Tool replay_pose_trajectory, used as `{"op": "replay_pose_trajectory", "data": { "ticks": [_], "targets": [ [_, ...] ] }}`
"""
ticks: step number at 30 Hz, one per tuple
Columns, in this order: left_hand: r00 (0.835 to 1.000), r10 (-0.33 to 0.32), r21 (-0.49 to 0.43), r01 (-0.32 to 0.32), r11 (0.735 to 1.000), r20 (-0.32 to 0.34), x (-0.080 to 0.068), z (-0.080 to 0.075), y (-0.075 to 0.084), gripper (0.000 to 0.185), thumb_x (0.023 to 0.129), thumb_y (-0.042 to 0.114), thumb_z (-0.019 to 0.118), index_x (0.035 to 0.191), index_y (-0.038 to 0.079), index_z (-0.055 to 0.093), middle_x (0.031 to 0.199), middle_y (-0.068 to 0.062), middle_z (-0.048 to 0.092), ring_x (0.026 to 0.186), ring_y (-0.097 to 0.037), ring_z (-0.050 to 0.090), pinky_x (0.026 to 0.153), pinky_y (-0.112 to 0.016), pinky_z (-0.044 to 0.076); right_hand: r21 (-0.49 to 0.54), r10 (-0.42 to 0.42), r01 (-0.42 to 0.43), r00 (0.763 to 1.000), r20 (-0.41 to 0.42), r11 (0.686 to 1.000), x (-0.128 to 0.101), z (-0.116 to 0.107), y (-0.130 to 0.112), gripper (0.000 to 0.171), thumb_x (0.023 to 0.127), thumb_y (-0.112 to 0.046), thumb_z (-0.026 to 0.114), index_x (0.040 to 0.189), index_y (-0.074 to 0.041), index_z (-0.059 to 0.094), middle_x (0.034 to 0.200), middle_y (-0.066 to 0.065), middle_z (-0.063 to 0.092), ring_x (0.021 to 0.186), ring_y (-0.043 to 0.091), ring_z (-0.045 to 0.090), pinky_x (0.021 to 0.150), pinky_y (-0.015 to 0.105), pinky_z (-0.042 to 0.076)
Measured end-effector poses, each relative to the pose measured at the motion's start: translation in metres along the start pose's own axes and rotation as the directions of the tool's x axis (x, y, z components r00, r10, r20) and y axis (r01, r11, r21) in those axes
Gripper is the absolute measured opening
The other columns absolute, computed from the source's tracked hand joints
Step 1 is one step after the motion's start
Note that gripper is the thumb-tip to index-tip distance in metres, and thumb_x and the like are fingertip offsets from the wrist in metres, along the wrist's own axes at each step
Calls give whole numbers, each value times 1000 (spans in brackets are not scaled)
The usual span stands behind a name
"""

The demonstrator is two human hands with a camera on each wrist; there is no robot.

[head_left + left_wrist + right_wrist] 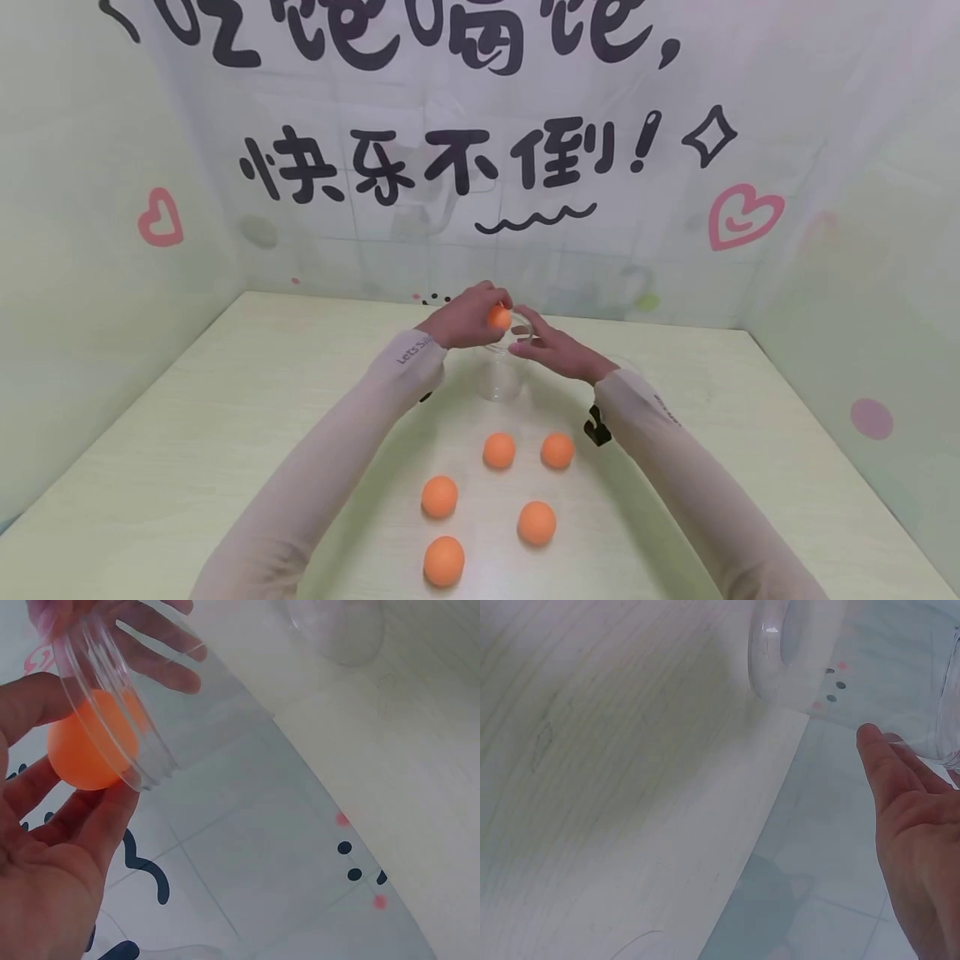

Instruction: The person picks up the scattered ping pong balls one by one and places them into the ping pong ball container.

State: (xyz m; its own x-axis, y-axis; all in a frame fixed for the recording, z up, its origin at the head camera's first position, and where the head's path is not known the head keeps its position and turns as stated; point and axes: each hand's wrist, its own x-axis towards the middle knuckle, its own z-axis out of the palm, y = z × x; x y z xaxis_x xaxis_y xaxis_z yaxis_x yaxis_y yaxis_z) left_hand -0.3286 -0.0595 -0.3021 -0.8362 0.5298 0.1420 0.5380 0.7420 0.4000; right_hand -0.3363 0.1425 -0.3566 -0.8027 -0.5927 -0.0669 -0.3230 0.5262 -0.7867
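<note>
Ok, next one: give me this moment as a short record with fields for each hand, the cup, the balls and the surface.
left hand: left hand pinches an orange ball at the mouth of the cup
right hand: right hand steadies the clear plastic cup, fingers straight along its rim
cup: upright on the table, no ball visible inside it
loose balls: five orange balls on the table, nearer the person than the cup
second cup: another clear cup in the right wrist view
surface: pale wood-grain table

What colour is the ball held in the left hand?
Orange; the small round ball shows best in the left wrist view.
</note>
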Motion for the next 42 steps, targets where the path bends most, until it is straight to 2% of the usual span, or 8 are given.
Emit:
{"op": "replay_pose_trajectory", "data": {
  "ticks": [8, 17, 24, 30, 37, 42],
  "targets": [
    [999, -9, 14, 9, 1000, 39, -1, -2, 2, 37, 84, 6, 63, 120, 4, 58, 117, -13, 54, 96, -22, 51, 85, -35, 47, 18, -27, 26, 1000, 2, 999, 1, 2, -1, 72, 96, -45, 51, 152, -34, 7, 154, 10, 29, 137, 30, 38, 108, 50, 33],
    [999, -17, 39, 16, 999, 35, 0, -3, 0, 38, 84, 8, 65, 121, 6, 58, 117, -12, 54, 97, -22, 51, 86, -35, 47, 30, -49, 49, 999, 6, 998, 3, 2, -3, 71, 97, -39, 52, 152, -32, 8, 157, 6, 23, 141, 27, 32, 110, 51, 31],
    [999, -32, 33, 31, 999, 33, -2, -4, 1, 37, 84, 9, 65, 120, 7, 58, 116, -11, 54, 97, -22, 51, 85, -36, 48, 21, -30, 30, 999, 15, 999, 4, 3, -2, 71, 97, -42, 50, 152, -32, 7, 153, 15, 31, 138, 31, 36, 109, 51, 32],
    [998, -32, 32, 31, 999, 44, -6, -7, 2, 36, 85, 10, 64, 120, 6, 57, 118, -13, 53, 97, -23, 50, 86, -36, 48, 14, -28, 28, 999, 19, 1000, 5, 4, -4, 70, 96, -42, 51, 151, -33, 9, 151, 15, 33, 137, 32, 38, 108, 50, 34],
    [999, -19, 40, 17, 999, 47, -14, -17, 6, 36, 86, 10, 64, 121, 4, 56, 118, -15, 54, 97, -24, 51, 89, -37, 47, -14, -1, 1, 1000, 13, 1000, 3, 1, -5, 73, 96, -44, 50, 152, -28, 7, 151, 16, 33, 138, 34, 36, 109, 51, 33],
    [998, -13, 36, 11, 999, 66, -19, -18, 8, 37, 87, 11, 64, 122, 3, 55, 118, -15, 54, 96, -24, 51, 88, -37, 47, -11, 11, -11, 1000, 13, 1000, 2, 0, -2, 74, 96, -43, 50, 153, -25, 6, 152, 16, 33, 139, 35, 34, 109, 52, 32]
  ]
}}
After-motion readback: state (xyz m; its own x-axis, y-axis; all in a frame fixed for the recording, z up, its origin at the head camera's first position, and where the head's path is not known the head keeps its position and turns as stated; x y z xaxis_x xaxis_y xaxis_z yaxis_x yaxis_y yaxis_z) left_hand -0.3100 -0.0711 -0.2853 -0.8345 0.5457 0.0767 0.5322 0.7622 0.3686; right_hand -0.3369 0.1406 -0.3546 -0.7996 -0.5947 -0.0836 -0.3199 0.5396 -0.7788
